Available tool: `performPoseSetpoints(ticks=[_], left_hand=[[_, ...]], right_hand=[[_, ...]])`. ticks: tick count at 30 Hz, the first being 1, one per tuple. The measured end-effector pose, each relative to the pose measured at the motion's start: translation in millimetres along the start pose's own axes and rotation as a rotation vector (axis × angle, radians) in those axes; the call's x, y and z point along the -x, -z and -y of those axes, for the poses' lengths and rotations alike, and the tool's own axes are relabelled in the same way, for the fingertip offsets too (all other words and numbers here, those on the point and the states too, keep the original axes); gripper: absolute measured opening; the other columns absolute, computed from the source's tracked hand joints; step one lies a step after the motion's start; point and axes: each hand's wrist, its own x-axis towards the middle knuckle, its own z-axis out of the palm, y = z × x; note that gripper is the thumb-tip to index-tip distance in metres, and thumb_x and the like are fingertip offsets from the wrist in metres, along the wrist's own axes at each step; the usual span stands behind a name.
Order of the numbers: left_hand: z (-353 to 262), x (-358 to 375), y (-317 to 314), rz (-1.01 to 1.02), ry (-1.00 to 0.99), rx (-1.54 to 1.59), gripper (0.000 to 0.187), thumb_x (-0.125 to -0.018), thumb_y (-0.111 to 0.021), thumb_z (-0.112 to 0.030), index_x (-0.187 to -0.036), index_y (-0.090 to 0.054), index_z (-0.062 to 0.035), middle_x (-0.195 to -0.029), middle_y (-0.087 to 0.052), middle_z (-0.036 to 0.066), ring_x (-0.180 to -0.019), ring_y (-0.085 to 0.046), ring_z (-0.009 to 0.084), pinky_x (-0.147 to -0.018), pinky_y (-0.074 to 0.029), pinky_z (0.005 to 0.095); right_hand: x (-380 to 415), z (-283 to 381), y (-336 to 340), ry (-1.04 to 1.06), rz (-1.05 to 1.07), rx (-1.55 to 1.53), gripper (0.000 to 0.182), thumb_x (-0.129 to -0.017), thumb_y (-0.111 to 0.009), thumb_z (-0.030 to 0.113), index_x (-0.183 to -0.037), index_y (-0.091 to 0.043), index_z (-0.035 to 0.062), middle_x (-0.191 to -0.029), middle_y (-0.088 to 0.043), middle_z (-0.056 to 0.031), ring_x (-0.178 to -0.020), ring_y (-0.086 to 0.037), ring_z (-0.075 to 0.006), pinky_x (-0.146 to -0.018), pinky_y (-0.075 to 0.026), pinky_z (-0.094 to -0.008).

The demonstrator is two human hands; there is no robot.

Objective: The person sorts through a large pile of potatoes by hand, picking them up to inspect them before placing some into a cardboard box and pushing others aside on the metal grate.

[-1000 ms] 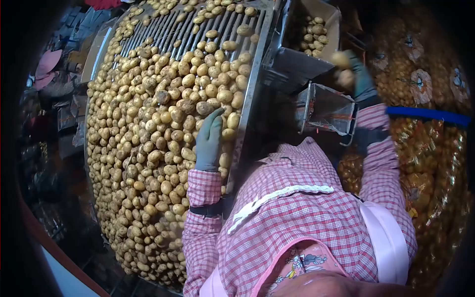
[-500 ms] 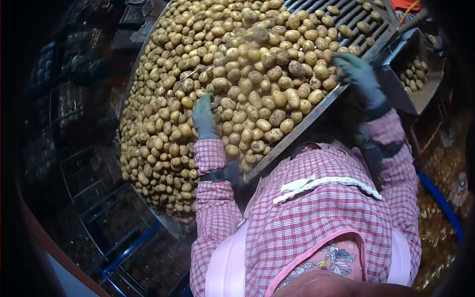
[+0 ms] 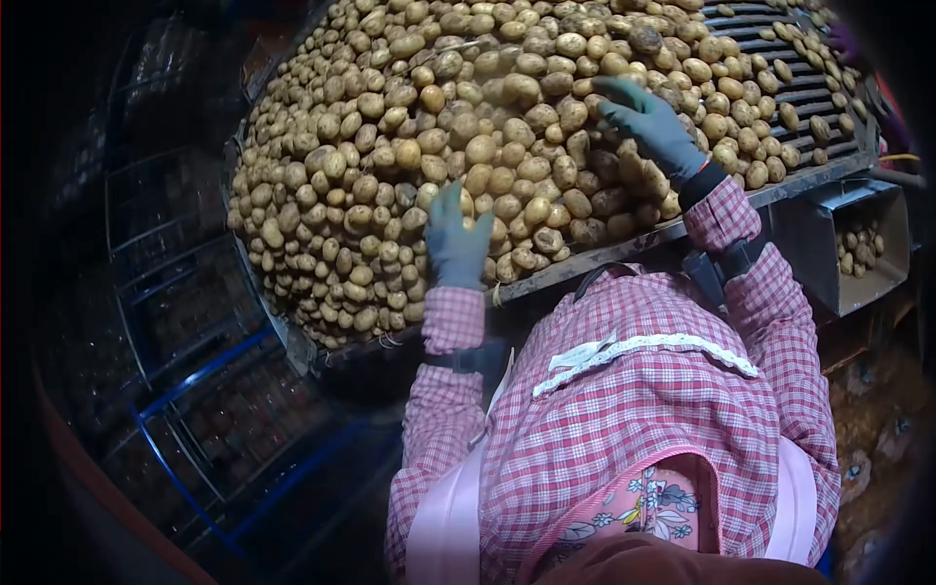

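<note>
A large heap of potatoes (image 3: 363, 185), some smeared with dirt, covers a metal sorting table (image 3: 575, 275). My left hand (image 3: 456, 242), in a grey-green glove, rests at the near side of the heap with its fingers apart and touches potatoes. Farther right, my right hand (image 3: 651, 125) reaches over the pile in a matching glove. Its fingers are stretched out above potatoes, and nothing shows in its grasp. Potatoes under both palms are hidden.
Dark slats (image 3: 780, 83) with scattered potatoes lie at the upper right. Below them hangs a metal bin (image 3: 882, 278) holding some potatoes. Another person's purple-gloved hand (image 3: 844, 44) is at the far right. Blue metal frames (image 3: 185, 468) stand at lower left.
The view has turned, so the table sits more level. My right hand has moved left and inward over the heap, away from the slats. My left hand has shifted closer to the near rim.
</note>
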Motion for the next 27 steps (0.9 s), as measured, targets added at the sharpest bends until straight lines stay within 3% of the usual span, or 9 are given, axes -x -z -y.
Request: performPoseSetpoints(ticks=[7,10,11,14,18,19,21,24,27], left_hand=[[-9,-43,-42,-0.021,0.056,-0.152,0.076,-0.075,-0.076,-0.021,-0.145,-0.049,-0.0086,-0.137,-0.05,0.019,-0.125,-0.047,0.0389,-0.11,-0.04,0.0469],[-47,-54,-54,0.035,0.092,0.232,0.083,-0.074,-0.08,-0.017,-0.149,-0.044,-0.0089,-0.135,-0.05,0.021,-0.123,-0.051,0.0406,-0.109,-0.043,0.0457],[-67,-53,-65,-0.04,0.138,0.401,0.085,-0.073,-0.083,-0.015,-0.149,-0.043,-0.0082,-0.133,-0.053,0.021,-0.124,-0.052,0.04,-0.107,-0.044,0.0453],[-81,-61,-97,0.022,-0.26,0.475,0.072,-0.082,-0.077,-0.014,-0.147,-0.047,-0.0068,-0.137,-0.053,0.02,-0.124,-0.054,0.0332,-0.107,-0.046,0.0432],[-49,-67,-80,0.013,-0.194,0.584,0.059,-0.087,-0.073,-0.012,-0.142,-0.054,-0.0028,-0.137,-0.056,0.018,-0.12,-0.057,0.0273,-0.104,-0.048,0.0393],[-37,-65,-63,0.041,-0.119,0.599,0.055,-0.089,-0.071,-0.011,-0.141,-0.055,-0.0013,-0.137,-0.058,0.017,-0.118,-0.059,0.0248,-0.102,-0.049,0.0373],[2,-63,-57,0.06,0.053,0.819,0.046,-0.093,-0.067,-0.008,-0.137,-0.057,0.0017,-0.133,-0.062,0.014,-0.115,-0.061,0.0211,-0.099,-0.051,0.034],[15,-57,-37,0.013,0.145,0.945,0.042,-0.097,-0.066,-0.008,-0.137,-0.058,0.0013,-0.131,-0.063,0.012,-0.114,-0.062,0.0187,-0.097,-0.052,0.0302],[-14,-65,-47,0.034,-0.005,0.855,0.04,-0.094,-0.065,-0.01,-0.133,-0.061,0.0017,-0.13,-0.061,0.015,-0.113,-0.062,0.0197,-0.096,-0.052,0.0302]], right_hand=[[41,-29,-47,-0.244,0.173,0.202,0.038,-0.097,-0.065,0.022,-0.13,-0.065,0.0028,-0.099,-0.07,-0.0018,-0.078,-0.062,-0.0102,-0.071,-0.053,-0.0264],[51,-44,-60,-0.385,0.409,0.233,0.042,-0.097,-0.066,0.022,-0.135,-0.062,0.0038,-0.104,-0.07,-0.001,-0.085,-0.062,-0.0071,-0.073,-0.052,-0.0246],[50,-55,-63,-0.294,0.409,0.252,0.039,-0.096,-0.066,0.021,-0.131,-0.063,0.0039,-0.103,-0.071,-0.0022,-0.086,-0.063,-0.0086,-0.075,-0.052,-0.0258],[46,-89,-56,-0.187,0.369,0.269,0.031,-0.094,-0.066,0.018,-0.121,-0.067,0.0022,-0.099,-0.072,-0.0041,-0.086,-0.064,-0.0103,-0.078,-0.052,-0.0275],[66,-55,-36,-0.3,0.131,0.171,0.028,-0.095,-0.068,0.02,-0.116,-0.07,0.0012,-0.096,-0.071,-0.0016,-0.083,-0.062,-0.0084,-0.074,-0.051,-0.0241],[64,-48,-25,-0.154,0.047,0.269,0.028,-0.096,-0.068,0.021,-0.116,-0.071,0.0019,-0.095,-0.071,0.0003,-0.081,-0.061,-0.0062,-0.072,-0.05,-0.0213],[53,-36,-1,-0.179,-0.158,0.253,0.035,-0.094,-0.069,0.025,-0.121,-0.069,0.0022,-0.103,-0.072,-0.005,-0.09,-0.065,-0.0119,-0.079,-0.053,-0.0251],[7,-29,-4,0.351,-0.238,0.759,0.058,-0.086,-0.075,0.033,-0.136,-0.059,0.0088,-0.133,-0.063,-0.0174,-0.118,-0.064,-0.0297,-0.099,-0.052,-0.0376],[-34,-31,-35,0.107,-0.089,1.201,0.056,-0.086,-0.071,0.036,-0.136,-0.06,0.0142,-0.128,-0.064,-0.019,-0.108,-0.066,-0.0383,-0.096,-0.052,-0.0402]])
